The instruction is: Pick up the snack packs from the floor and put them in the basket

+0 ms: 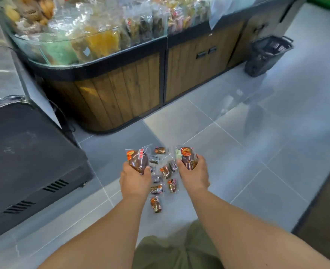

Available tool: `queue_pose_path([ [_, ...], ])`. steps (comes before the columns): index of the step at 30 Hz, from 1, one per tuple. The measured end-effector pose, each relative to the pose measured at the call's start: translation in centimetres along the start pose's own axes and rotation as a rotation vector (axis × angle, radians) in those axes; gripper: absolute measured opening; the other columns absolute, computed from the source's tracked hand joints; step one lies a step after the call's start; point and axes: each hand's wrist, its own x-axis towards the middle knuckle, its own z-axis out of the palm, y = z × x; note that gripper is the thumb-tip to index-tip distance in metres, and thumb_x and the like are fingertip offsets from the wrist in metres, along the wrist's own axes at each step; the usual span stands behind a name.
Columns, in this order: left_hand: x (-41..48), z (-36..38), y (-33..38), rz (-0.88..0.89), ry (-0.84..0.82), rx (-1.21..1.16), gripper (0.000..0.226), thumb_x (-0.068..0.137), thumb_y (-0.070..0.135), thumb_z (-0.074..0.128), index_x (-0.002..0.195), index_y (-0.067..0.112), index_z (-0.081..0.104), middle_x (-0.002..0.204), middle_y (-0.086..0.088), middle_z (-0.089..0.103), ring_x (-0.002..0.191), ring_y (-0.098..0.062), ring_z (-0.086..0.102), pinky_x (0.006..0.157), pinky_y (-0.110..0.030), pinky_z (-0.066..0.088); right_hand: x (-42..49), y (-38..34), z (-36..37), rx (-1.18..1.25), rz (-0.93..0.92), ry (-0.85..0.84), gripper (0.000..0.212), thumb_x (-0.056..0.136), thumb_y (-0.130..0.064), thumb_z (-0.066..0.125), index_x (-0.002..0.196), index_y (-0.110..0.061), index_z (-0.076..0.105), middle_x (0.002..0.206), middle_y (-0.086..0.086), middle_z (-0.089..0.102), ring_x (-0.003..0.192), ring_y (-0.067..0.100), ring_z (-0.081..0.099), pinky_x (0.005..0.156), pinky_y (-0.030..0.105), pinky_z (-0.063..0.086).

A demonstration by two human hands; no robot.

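Note:
My left hand grips a brown snack pack with red and orange print, held above the floor. In my right hand is a second snack pack of the same kind, gripped between fingers and thumb. Between and below my hands, several small snack packs lie scattered on the grey floor tiles; the nearest one lies close to my knees. The dark plastic shopping basket stands on the floor far off at the upper right, beside the wooden counter.
A wood-panelled display counter with a glass case of bagged snacks runs across the back. A black appliance sits on the floor at the left. Grey tiled floor stretches toward the basket. A dark mat edge lies at the right.

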Motion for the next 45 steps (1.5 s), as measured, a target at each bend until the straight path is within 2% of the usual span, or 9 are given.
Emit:
queue_pose_path([
  [6,-0.6,5.8,6.8,0.119,-0.097,0.051,0.049,0.084,0.036,0.065,0.122,0.013,0.045,0.112,-0.009,0.056,0.102,-0.031,0.056,0.091,-0.045,0.048,5.2,1.1,-5.7,0.083,0.073,0.135,0.064,0.076,-0.059,0.066,0.125,-0.025,0.045,0.123,-0.002,0.055,0.114,0.026,0.053,0.100,0.046,0.034],
  [17,-3.5,22.3,21.0,0.248,-0.195,0.052,0.061,0.084,0.038,0.064,0.132,0.009,0.039,0.121,-0.015,0.055,0.107,-0.035,0.056,0.094,-0.048,0.047,19.6,3.8,-19.8,0.158,0.082,0.236,0.067,0.076,-0.064,0.063,0.129,-0.028,0.043,0.125,-0.005,0.053,0.115,0.022,0.050,0.101,0.045,0.033],
  [22,-5.2,29.2,27.3,0.291,-0.195,0.128,0.065,0.086,0.041,0.061,0.137,0.010,0.035,0.127,-0.014,0.051,0.112,-0.035,0.053,0.100,-0.052,0.040,26.2,4.7,-26.2,0.184,0.106,0.286,0.066,0.076,-0.062,0.064,0.129,-0.027,0.043,0.124,-0.006,0.054,0.115,0.021,0.051,0.099,0.043,0.032],
  [27,-5.0,35.0,32.8,0.307,-0.201,0.204,0.065,0.087,0.041,0.060,0.138,0.009,0.033,0.131,-0.014,0.050,0.116,-0.034,0.051,0.101,-0.048,0.031,32.2,4.9,-29.9,0.223,0.149,0.315,0.068,0.076,-0.061,0.064,0.131,-0.028,0.041,0.128,-0.006,0.053,0.116,0.022,0.051,0.100,0.043,0.033],
  [37,3.4,47.9,47.5,0.389,-0.249,0.241,0.063,0.087,0.043,0.059,0.137,0.013,0.034,0.130,-0.011,0.051,0.115,-0.031,0.052,0.102,-0.047,0.029,50.0,0.3,-34.6,0.244,0.178,0.387,0.070,0.079,-0.059,0.062,0.135,-0.027,0.038,0.130,-0.004,0.051,0.118,0.022,0.050,0.104,0.045,0.034],
  [45,10.4,55.7,58.9,0.447,-0.342,0.319,0.065,0.087,0.045,0.060,0.137,0.015,0.032,0.131,-0.009,0.050,0.116,-0.030,0.052,0.103,-0.048,0.032,62.7,-4.6,-37.6,0.299,0.284,0.453,0.067,0.077,-0.058,0.065,0.133,-0.030,0.039,0.127,-0.005,0.054,0.116,0.022,0.052,0.103,0.046,0.035],
])
